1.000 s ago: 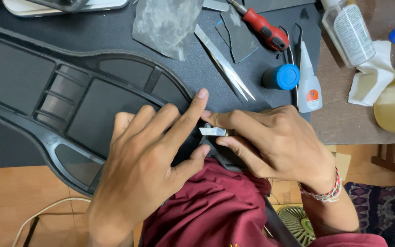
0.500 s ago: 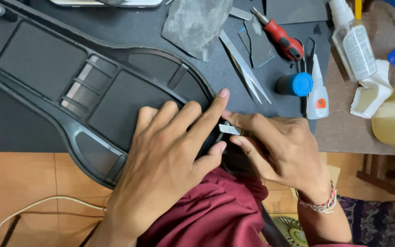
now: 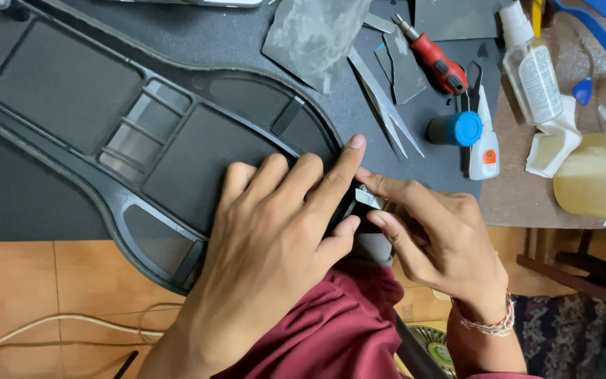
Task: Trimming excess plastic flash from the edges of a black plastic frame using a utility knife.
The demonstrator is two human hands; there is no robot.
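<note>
Head view, looking down: a large black moulded panel (image 3: 106, 133) is seen lying across the dark worktop (image 3: 8, 203) from the upper left of the frame to its centre. The left hand (image 3: 275, 231) is laid flat over the panel's rounded lower end, fingers spread and pressing, not closed around anything. The right hand (image 3: 443, 245) is pinched on a small silvery blade-like piece (image 3: 367, 197), which is held against the panel's edge just under the left index fingertip, at the centre of the frame. The work at that edge is judged to be under way; how much of the rim has been treated cannot be told, since the spot is covered by the hands. Tweezers (image 3: 384, 105), a red-handled screwdriver (image 3: 438, 62), a blue-capped glue tube (image 3: 482, 133) and a clear bottle (image 3: 531, 67) lie apart in the upper right, untouched.
</note>
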